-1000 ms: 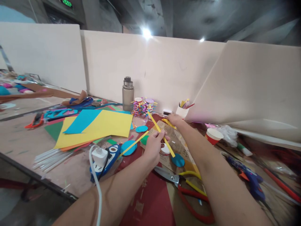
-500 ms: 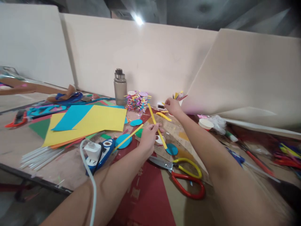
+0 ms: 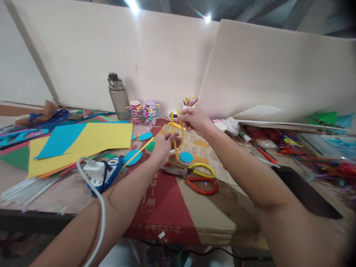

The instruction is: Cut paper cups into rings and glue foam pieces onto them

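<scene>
My left hand (image 3: 162,146) pinches a long yellow paper strip (image 3: 172,128) that stands nearly upright above the table. My right hand (image 3: 193,120) holds a second, curved yellow strip (image 3: 181,130) just to its right, so the two strips hang side by side between my hands. Below them lie a blue paper circle (image 3: 186,157) and a small white tape roll, partly hidden behind my left hand. Scissors with one yellow and one red handle (image 3: 198,178) lie on the brown paper in front.
Yellow and blue paper sheets (image 3: 83,139) cover the left side. A grey bottle (image 3: 118,96) and stacks of coloured paper discs (image 3: 143,110) stand by the back panel. A blue glue gun with a white plug (image 3: 101,172) lies near my left forearm. Craft clutter fills the right side.
My right hand has come back from the far cup with a curved yellow strip and risen beside the left hand's strip, which has swung from slanted to upright. The view has shifted right and down.
</scene>
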The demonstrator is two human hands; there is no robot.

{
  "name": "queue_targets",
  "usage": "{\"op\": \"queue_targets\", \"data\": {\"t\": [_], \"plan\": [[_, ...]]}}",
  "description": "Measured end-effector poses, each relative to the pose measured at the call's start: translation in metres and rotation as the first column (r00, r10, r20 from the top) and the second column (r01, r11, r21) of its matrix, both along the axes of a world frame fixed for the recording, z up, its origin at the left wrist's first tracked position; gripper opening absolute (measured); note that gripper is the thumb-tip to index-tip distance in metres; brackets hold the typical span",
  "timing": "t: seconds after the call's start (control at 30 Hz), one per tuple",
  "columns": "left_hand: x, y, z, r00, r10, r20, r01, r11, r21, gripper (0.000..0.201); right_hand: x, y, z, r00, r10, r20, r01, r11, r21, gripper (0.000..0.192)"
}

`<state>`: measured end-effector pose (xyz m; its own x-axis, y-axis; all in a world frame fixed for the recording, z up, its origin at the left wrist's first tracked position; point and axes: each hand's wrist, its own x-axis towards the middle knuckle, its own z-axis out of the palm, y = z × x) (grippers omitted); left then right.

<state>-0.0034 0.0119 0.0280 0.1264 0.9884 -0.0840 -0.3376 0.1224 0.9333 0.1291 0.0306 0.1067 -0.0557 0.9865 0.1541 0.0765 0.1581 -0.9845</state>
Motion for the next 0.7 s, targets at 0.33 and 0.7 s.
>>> {"op": "queue_targets", "data": {"t": [0.33,0.7], "plan": [[-0.002,-0.007,0.01,0.974,-0.207,0.089,0.213,0.975,-0.069,0.016,-0.007,0.008,-0.003,0.981,-0.194,0.015,0.193,0.98,0.055,0.016],[-0.001,-0.004,0.006,0.944,-0.284,0.167,0.291,0.957,-0.016,0.028,-0.005,0.016,-0.026,0.978,-0.208,0.025,0.206,0.976,0.077,0.012]]}}
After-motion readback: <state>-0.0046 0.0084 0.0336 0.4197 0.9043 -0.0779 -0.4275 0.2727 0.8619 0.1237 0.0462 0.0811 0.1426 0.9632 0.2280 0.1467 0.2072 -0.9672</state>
